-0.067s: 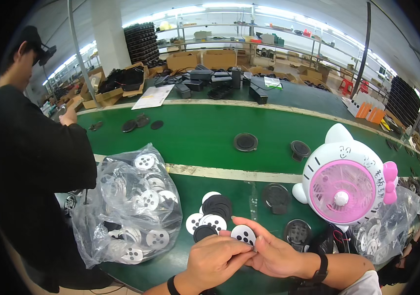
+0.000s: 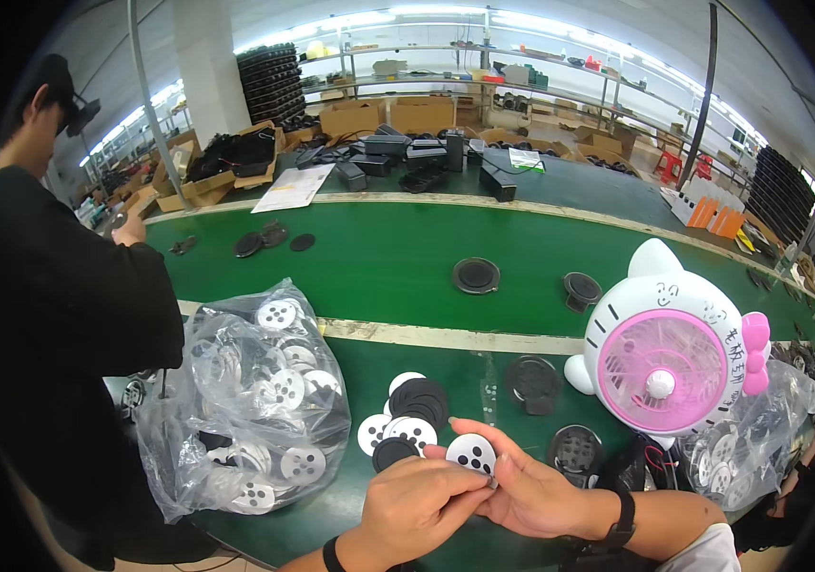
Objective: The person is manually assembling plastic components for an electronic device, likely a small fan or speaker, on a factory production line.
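Disc (image 2: 470,454), white with black oval spots, is sitting in the right hand (image 2: 541,500), low in the view and just right of centre, above the green tabletop (image 2: 369,367). The right grip is grasping it, the thumb lying along its right side and the forefinger stretching behind. Its flat spotted face is pointing upward and back toward the person, tilting a little; being round, it is showing only a faint lengthening, running from upper left to lower right. The left hand (image 2: 412,505) is holding bent fingertips at its lower edge; whether that grip is pinching the disc, I cannot tell. Just beyond the left hand, white discs (image 2: 374,434) and black discs (image 2: 419,400) are overlapping in a loose pile. Farther left, a clear plastic bag (image 2: 179,467) is holding similar white discs. To the right, a white fan (image 2: 660,384) with a pink front is standing.
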Action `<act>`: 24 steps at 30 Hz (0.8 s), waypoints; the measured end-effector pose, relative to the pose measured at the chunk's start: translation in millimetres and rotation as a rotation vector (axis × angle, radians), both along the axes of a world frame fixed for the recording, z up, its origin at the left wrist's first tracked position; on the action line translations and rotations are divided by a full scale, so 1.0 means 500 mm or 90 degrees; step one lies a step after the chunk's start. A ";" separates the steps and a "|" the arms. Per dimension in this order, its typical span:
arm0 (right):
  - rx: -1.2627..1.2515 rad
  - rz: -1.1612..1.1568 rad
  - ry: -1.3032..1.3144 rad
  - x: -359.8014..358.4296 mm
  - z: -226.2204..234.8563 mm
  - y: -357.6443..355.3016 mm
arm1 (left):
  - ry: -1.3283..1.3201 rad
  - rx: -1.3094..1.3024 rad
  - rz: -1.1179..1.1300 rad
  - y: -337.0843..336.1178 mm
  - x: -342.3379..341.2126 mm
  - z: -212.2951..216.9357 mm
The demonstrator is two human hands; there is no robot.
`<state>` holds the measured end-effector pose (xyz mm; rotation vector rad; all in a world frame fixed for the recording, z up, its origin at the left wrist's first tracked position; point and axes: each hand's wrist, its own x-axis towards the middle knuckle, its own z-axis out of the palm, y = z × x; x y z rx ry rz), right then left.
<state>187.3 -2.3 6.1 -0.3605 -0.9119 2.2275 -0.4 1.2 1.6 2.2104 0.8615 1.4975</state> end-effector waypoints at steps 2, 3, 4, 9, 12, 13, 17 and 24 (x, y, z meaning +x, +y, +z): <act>-0.004 -0.006 -0.004 0.004 -0.005 0.004 | -0.002 0.005 -0.002 0.003 0.007 -0.004; -0.018 -0.009 0.003 0.003 -0.007 0.004 | 0.003 0.003 0.002 0.003 0.006 -0.004; -0.015 -0.011 -0.001 0.003 -0.008 0.003 | -0.002 0.004 -0.002 0.004 0.005 -0.005; -0.003 -0.004 -0.028 0.003 -0.008 0.004 | 0.006 0.001 -0.011 0.005 0.006 0.005; -0.017 -0.001 -0.023 0.000 -0.012 0.005 | 0.034 -0.009 0.003 0.002 0.007 0.011; -0.011 -0.008 -0.023 -0.001 -0.017 0.004 | 0.032 -0.009 -0.003 -0.001 0.006 0.008; 0.016 -0.017 -0.014 -0.004 -0.059 -0.006 | 0.146 -0.026 -0.043 -0.032 -0.039 -0.021; 0.056 -0.129 -0.066 -0.011 -0.043 -0.003 | 0.091 -0.251 -0.101 0.005 -0.050 -0.082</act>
